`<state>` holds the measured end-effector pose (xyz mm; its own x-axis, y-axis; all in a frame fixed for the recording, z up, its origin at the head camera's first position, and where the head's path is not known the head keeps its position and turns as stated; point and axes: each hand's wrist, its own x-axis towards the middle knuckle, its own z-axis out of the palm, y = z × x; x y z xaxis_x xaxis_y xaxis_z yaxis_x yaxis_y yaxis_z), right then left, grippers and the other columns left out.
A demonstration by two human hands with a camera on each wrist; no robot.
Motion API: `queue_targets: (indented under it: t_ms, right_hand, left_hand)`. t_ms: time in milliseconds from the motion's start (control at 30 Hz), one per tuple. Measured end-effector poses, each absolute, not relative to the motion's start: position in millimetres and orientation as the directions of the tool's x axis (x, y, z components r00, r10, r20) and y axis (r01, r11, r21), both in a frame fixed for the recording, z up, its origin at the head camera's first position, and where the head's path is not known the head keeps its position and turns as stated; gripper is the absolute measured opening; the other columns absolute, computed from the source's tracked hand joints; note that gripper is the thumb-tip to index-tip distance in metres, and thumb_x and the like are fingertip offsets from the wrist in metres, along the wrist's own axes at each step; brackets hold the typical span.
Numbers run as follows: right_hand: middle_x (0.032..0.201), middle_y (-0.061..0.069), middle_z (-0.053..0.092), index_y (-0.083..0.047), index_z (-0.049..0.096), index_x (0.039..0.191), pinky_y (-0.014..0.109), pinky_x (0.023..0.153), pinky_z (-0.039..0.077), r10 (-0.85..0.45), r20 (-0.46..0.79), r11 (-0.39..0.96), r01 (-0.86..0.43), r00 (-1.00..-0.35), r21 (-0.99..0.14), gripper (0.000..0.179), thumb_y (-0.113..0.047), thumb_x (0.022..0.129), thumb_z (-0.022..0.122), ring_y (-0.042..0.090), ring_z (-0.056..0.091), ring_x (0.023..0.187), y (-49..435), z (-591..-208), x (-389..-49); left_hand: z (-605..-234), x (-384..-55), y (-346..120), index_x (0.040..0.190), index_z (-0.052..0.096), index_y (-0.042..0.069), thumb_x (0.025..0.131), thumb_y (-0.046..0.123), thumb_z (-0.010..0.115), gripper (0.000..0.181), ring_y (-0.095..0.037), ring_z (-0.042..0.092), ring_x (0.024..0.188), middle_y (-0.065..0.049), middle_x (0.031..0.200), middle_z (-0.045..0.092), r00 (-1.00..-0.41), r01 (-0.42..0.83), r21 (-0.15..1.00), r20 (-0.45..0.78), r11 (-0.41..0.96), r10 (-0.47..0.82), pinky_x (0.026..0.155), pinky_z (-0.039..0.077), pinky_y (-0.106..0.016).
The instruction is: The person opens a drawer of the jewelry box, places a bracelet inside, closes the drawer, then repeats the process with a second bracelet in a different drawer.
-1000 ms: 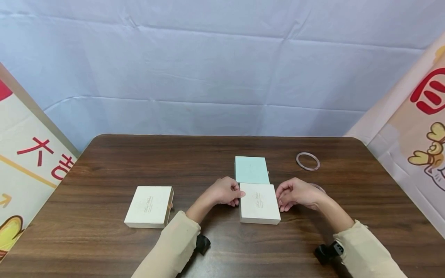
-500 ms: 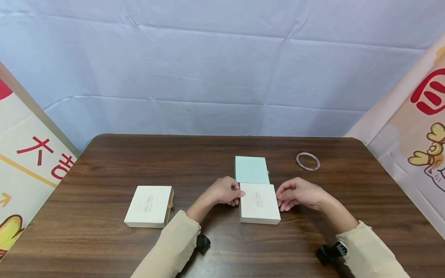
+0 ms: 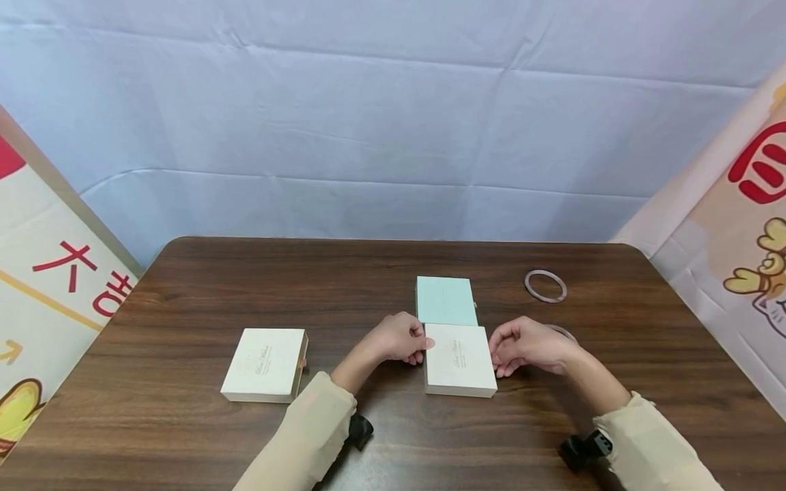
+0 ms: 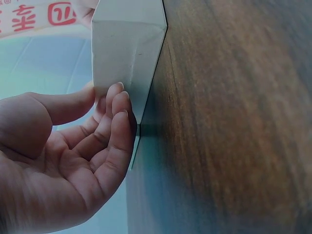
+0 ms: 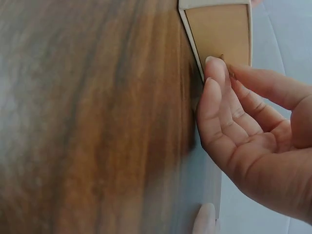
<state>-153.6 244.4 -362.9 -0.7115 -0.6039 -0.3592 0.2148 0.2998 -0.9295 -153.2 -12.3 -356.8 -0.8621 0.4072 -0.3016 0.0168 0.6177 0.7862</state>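
A flat white box point(image 3: 459, 358) lies on the brown table point(image 3: 381, 273), just right of centre. My left hand point(image 3: 420, 348) holds its left edge, thumb on the lid and fingertips against the side wall. The left wrist view shows those fingertips point(image 4: 117, 97) pressed on the box's white side point(image 4: 129, 53). My right hand point(image 3: 496, 354) is at the box's right edge. In the right wrist view its fingertips point(image 5: 214, 68) pinch at the box's tan end face point(image 5: 219, 31). A teal box point(image 3: 446, 300) touches the white box's far edge.
A second white box point(image 3: 265, 363), with a tan tab on its right side, lies at the left. A pale bangle point(image 3: 545, 284) lies at the back right, and another ring point(image 3: 563, 331) shows partly behind my right hand. Printed panels stand on both sides, with a blue cloth behind.
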Motion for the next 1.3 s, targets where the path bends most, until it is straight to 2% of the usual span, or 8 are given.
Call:
queue_targets:
  t_ms: [467, 967, 1300]
  right_hand:
    - [0.071, 0.013, 0.06, 0.014, 0.057, 0.087, 0.03, 0.056, 0.052, -0.509, -0.354, 0.35, 0.187, -0.785, -0.918, 0.008, 0.013, 0.079, 0.054, 0.016, 0.06, 0.058, 246, -364, -148]
    - [0.069, 0.011, 0.059, 0.018, 0.055, 0.087, 0.031, 0.053, 0.05, -0.487, -0.348, 0.392, 0.156, -0.801, -0.907, 0.012, 0.012, 0.077, 0.052, 0.016, 0.059, 0.056, 260, -361, -144]
    - [0.069, 0.011, 0.059, 0.014, 0.057, 0.086, 0.031, 0.054, 0.051, -0.469, -0.351, 0.416, 0.148, -0.81, -0.897, 0.01, 0.011, 0.077, 0.053, 0.016, 0.059, 0.056, 269, -359, -143]
  left_hand:
    - [-356, -153, -13, 0.066, 0.06, 0.0, 0.087, 0.016, 0.064, 0.026, -0.021, 0.06, 0.054, -0.005, 0.055, 0.06, -0.863, 0.02, 0.782, -0.301, 0.623, 0.406, 0.049, 0.045, -0.027]
    - [-356, -153, -13, 0.066, 0.06, -0.001, 0.087, 0.015, 0.064, 0.026, -0.02, 0.06, 0.052, -0.006, 0.054, 0.06, -0.863, 0.013, 0.79, -0.3, 0.612, 0.406, 0.05, 0.047, -0.027]
    - [-355, -152, -12, 0.067, 0.06, -0.001, 0.087, 0.014, 0.064, 0.026, -0.022, 0.061, 0.054, -0.007, 0.056, 0.061, -0.863, 0.009, 0.792, -0.302, 0.611, 0.404, 0.051, 0.047, -0.028]
